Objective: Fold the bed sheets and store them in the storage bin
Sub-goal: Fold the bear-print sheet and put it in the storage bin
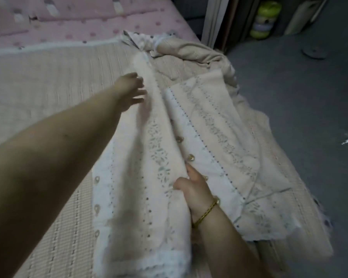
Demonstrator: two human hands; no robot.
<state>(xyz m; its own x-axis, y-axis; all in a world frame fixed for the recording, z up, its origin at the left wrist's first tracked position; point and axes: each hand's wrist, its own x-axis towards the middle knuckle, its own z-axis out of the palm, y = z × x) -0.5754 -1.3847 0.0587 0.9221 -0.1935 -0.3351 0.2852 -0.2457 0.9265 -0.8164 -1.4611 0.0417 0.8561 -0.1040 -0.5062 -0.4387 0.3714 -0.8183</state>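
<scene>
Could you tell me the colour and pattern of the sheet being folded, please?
Pale pink sheet with white eyelet borders and grey-green floral stripes; head view.

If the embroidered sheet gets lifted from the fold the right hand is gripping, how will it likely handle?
Probably floppy: the embroidered sheet drapes in soft ridges and bunches where the right hand pinches it. Likely light, since a small grip gathers it. It should not slide much on the ribbed bed cover, though that is a guess.

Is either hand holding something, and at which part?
The right hand grips the embroidered sheet at a raised fold near its middle; the left hand, blurred, seems only to touch it.
</scene>
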